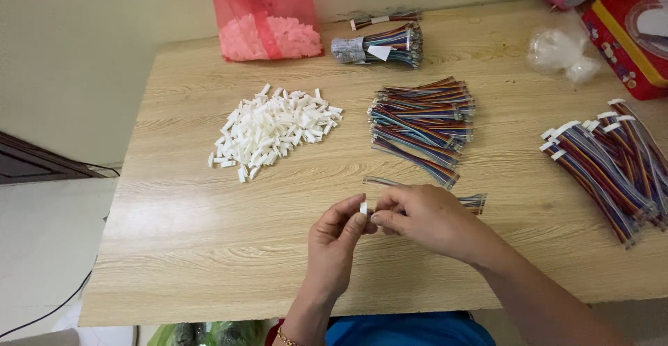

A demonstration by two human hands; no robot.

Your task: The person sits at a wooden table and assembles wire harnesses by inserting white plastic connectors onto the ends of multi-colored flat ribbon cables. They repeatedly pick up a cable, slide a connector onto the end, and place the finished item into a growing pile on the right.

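I see the white plug (363, 207) pinched at the left hand's (334, 243) fingertips, thumb and forefinger closed on it. The right hand (424, 217) meets it from the other side, fingers pressed together right at the plug; can't tell if they grip anything. A ribbon wire (474, 202) runs behind the right hand, ends showing either side of it.

Landmark = plug pile (273, 131), white, on the table (188, 241), light wood. Hands sit well below & right of the pile, near the table's front edge. Loose wire heap (423, 120) just right of the pile. Wires w/ plugs on (612, 165) far right. Red bag (264, 13) above the pile, by the wall. Tied wire bundle (383, 44) up & right.

Both wrists come in from the bottom, forearms angled inward, knuckles up.
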